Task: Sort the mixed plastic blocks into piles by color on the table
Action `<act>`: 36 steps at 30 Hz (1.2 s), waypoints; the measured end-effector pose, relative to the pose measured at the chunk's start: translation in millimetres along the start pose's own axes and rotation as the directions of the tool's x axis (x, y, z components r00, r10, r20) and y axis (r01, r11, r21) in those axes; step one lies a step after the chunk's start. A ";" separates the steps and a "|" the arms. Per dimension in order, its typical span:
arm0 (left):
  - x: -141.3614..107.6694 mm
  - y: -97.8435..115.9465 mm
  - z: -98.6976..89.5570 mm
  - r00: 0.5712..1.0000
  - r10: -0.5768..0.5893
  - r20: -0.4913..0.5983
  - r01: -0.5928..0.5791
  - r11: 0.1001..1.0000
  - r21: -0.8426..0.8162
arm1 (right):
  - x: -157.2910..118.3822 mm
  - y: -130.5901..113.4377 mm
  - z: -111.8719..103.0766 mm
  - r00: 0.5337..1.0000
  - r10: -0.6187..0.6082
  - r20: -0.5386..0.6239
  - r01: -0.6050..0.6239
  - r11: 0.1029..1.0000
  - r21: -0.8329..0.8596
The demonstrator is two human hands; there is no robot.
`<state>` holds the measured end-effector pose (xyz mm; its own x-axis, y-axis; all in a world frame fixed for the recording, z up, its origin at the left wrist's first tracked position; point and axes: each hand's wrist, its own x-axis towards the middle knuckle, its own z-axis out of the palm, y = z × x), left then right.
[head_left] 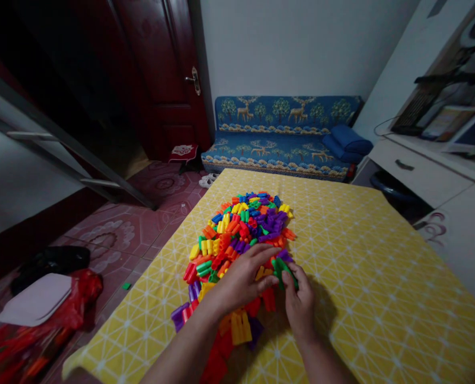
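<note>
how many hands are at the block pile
2: the left hand over the pile, the right hand at its right edge, holding something green.

Green plastic piece [281, 271], held tilted above the colourful pile [243, 226]

pile of blocks [243, 229] on table [341, 250] | sofa [277, 138] behind table | stool [183, 153] left of sofa
</note>
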<state>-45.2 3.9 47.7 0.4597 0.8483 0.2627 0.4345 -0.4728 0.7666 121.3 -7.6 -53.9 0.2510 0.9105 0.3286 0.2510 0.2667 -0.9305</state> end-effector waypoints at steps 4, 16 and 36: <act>8.4 -9.5 31.5 0.999 -0.047 -0.009 0.047 0.998 -0.038 | 0.5 -0.5 -0.5 0.996 0.083 0.026 -0.084 0.993 0.079; 2.9 -38.5 7.9 0.872 -0.161 -0.462 0.154 0.987 -0.054 | 3.9 -11.0 -5.0 0.979 0.202 -0.006 -0.198 0.966 0.169; -17.4 -82.6 -51.5 0.803 -0.294 -0.519 0.455 0.864 0.214 | 55.1 27.1 -11.6 0.982 -0.186 -0.029 0.164 0.923 -0.347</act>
<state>-129.0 40.5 10.1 -0.1606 0.9436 0.2894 0.7504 -0.0738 0.6569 152.8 46.1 -59.2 0.2270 0.8356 0.5002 0.5973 0.2862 -0.7492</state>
